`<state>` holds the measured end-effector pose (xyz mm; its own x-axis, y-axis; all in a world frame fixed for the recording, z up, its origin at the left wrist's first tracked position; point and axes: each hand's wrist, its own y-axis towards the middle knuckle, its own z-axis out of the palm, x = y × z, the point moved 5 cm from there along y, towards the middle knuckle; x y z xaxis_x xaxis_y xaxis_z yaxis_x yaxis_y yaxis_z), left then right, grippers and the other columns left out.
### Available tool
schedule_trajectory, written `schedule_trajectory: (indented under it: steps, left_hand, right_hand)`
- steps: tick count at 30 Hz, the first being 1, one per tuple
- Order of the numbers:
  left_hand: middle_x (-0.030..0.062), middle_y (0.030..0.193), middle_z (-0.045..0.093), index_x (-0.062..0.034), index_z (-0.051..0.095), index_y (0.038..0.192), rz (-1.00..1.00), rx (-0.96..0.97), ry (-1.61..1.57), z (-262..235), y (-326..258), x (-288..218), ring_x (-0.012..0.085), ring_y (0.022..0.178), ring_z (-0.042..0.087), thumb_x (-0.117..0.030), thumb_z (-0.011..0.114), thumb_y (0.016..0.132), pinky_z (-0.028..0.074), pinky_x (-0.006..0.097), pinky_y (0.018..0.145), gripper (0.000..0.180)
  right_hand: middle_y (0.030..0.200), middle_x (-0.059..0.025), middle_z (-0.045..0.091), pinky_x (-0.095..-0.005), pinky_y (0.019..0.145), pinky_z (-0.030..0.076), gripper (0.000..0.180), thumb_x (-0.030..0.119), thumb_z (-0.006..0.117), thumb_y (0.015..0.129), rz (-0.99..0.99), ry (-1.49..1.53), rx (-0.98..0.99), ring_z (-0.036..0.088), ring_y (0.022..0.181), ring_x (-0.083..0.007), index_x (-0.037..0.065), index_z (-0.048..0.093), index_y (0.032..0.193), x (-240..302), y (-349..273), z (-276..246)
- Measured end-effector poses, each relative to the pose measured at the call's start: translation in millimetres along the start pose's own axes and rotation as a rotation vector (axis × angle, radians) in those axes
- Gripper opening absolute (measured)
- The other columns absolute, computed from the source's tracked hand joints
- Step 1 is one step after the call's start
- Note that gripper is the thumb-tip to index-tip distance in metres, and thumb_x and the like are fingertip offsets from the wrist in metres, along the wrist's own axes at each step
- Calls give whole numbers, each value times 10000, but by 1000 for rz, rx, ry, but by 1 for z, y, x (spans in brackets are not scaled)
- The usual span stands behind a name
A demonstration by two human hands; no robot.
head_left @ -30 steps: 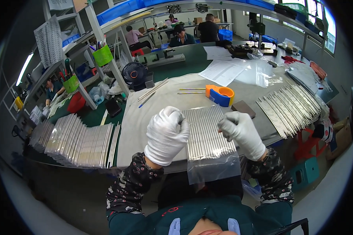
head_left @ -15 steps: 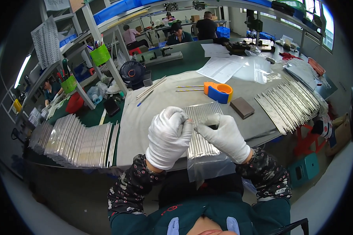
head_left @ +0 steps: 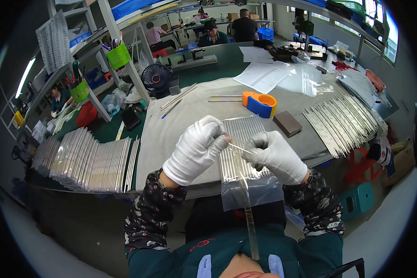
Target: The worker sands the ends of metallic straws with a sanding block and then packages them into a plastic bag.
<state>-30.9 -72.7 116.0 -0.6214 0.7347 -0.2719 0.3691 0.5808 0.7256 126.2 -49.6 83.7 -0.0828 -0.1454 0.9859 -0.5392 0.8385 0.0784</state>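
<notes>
My left hand (head_left: 193, 149), in a white glove, pinches one end of a strip of clear tape (head_left: 250, 227). The gloved right hand (head_left: 280, 158) grips the tape a short way off, so a piece stretches between the two. A long part of the strip hangs below, over my lap and chest. Under my hands a clear plastic bag (head_left: 236, 198) lies at the table's front edge, its flap drooping over. Slim silvery rods (head_left: 230, 167) sit side by side inside it. Beyond stands an orange and blue tape dispenser (head_left: 259, 104).
Bagged rods (head_left: 95, 160) are stacked at left; loose rods (head_left: 340, 125) spread at right. A brown block (head_left: 287, 124), a blue pen (head_left: 171, 109), a small fan (head_left: 155, 79) and paper sheets (head_left: 262, 76) lie farther back. Other people sit beyond the bench.
My hands have drawn apart, the left going up and left, the right moving right. The tape now shows stretched between them, and its hanging part is longer in view.
</notes>
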Motion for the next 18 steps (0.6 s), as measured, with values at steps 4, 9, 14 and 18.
schedule_trajectory:
  steps: [4,9,14,18]
  left_hand:
    - [29,811,527,-21,548,827,-550,259,-753,22,-13,25,121,748,522,-125,599,845,431,268,705,117]
    - [36,784,518,-44,545,791,-798,172,-1164,26,-27,37,107,727,499,-194,566,864,426,246,722,168]
    - [57,800,527,-36,533,764,-750,43,-1061,20,-41,43,148,739,506,-265,485,896,422,278,746,269]
    - [26,806,543,-12,573,845,-646,217,-885,23,-38,15,105,775,512,-185,540,879,417,244,738,179]
  right_hand:
    - [519,-15,476,-223,445,362,259,212,609,763,146,172,46,456,460,-78,18,553,601,-9,1,-1]
    - [502,2,450,-192,411,304,214,171,578,747,138,310,37,410,417,-67,47,523,582,-24,2,-1]
    - [501,-1,438,-191,411,298,194,155,535,749,266,539,-65,392,412,-72,57,501,585,-48,1,-2]
    - [508,5,437,-193,418,308,177,150,514,746,312,466,-122,391,423,-71,56,506,597,-59,0,0]
